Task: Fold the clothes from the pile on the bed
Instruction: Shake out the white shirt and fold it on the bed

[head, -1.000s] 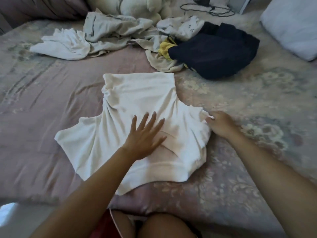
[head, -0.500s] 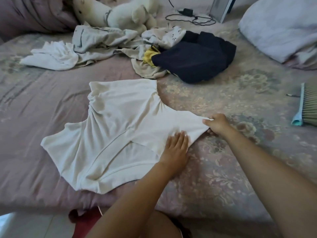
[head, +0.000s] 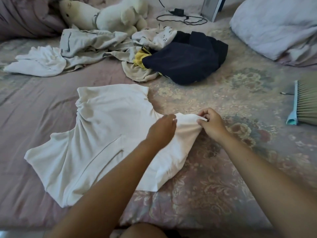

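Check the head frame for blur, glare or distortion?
Head view: left hand motion-blurred over the white shirt; right hand, pinching its sleeve, sharper. Soft, even light, no glare. Wide-angle bending at the edges, around the pillow and brush.

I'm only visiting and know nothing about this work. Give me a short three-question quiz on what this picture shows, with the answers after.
1. True or false: the right hand pinches the sleeve end of the white shirt.
2. Which lies nearest the right edge of the view? A) stuffed toy B) brush C) dark garment
3. Fill in: the yellow cloth sits in the clothes pile, against the ____ garment.

Key
1. True; its fingers curl round the bunched cloth, while the left hand lies blurred over the shirt beside it.
2. B
3. dark
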The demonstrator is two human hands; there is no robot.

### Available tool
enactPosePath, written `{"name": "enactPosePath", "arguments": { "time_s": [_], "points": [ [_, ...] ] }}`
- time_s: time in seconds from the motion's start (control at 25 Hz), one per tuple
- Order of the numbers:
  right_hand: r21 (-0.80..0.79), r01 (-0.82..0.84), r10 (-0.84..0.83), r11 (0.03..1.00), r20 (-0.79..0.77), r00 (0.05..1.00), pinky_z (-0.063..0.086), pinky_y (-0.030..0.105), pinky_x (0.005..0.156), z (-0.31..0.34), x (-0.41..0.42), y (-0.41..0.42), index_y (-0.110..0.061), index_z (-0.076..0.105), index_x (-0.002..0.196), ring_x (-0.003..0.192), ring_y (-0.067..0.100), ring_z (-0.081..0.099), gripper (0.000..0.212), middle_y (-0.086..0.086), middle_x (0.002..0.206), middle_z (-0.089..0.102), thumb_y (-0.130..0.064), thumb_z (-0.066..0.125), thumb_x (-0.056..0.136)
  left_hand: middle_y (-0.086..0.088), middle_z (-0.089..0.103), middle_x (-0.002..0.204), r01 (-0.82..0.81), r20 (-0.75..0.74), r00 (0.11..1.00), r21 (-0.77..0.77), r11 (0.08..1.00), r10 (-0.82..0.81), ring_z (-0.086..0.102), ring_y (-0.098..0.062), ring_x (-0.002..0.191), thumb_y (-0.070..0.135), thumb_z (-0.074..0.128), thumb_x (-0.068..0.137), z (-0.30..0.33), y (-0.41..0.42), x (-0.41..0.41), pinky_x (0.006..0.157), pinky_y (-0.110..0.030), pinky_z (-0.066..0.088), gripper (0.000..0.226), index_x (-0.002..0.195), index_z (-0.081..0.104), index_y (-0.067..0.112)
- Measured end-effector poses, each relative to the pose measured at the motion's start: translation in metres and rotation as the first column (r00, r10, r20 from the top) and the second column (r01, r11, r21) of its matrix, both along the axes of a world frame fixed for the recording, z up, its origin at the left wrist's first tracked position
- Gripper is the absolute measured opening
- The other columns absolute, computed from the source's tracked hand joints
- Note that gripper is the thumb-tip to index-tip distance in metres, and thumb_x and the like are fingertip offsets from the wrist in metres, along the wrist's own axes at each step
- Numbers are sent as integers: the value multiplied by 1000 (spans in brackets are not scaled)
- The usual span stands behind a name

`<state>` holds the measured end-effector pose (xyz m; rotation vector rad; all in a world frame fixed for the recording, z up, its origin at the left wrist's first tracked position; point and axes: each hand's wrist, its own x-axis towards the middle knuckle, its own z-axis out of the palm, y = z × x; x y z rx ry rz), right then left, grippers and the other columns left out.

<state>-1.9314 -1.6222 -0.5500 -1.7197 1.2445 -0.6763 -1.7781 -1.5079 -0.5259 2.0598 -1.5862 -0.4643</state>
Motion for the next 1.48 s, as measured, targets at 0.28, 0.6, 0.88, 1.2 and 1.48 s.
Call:
{"name": "enactPosePath", "arguments": {
  "time_s": [0.28, 0.6, 0.88, 1.2, 1.48],
  "points": [
    [-181, -118, 128, 976, 40, 991, 40, 7, 68, 6, -15, 8, -23, 57, 85, 79, -4, 56, 18, -14, 86, 61, -6, 63, 87, 2, 61, 108, 454, 295, 821, 180, 873, -488, 49, -19, 106, 29, 68, 84, 6, -71, 20, 96, -33, 32, 36, 117, 53, 23],
    [-183, -166, 143, 969, -135, 980, 37, 8, 63, 4, -25, 4, -12, 66, 94, 76, 9, 55, 9, -10, 81, 61, -19, 65, 88, -5, 39, 134, 153, 681, 488, 548, 822, -545, 34, -26, 128, 47, 50, 93, 30, -90, 46, 106, -48, 27, 41, 129, 54, 29],
    [-3, -49, 48, 999, 247, 968, 55, 29, 63, 34, 7, 50, -24, 57, 84, 68, 8, 60, 16, 1, 83, 63, -11, 65, 87, -6, 55, 98, 248, 242, 917, 281, 927, -318, 54, -21, 98, 9, 64, 86, 24, -78, 69, 77, -24, 40, 22, 107, 70, 10],
    [-127, -501, 495, 856, -80, 865, 44, 26, 80, 12, 110, 141, -12, 55, 125, 100, 22, 58, 34, 10, 115, 60, -7, 50, 93, -14, 53, 90, -135, -696, 599, 400, 907, 396, 52, -22, 66, 10, 44, 93, 12, -14, 102, 55, -28, 44, 14, 98, 56, 3],
    [-364, -507, 185, 781, -641, 745, 48, 50, 93, -29, 82, 144, 8, 53, 124, 116, 43, 54, 62, 29, 125, 56, -1, 73, 67, -2, 43, 74, -64, -372, 913, 281, 958, 170, 42, -14, 61, 3, 64, 84, -10, 0, 110, 50, -21, 36, 59, 133, 34, 17]
  ]
}}
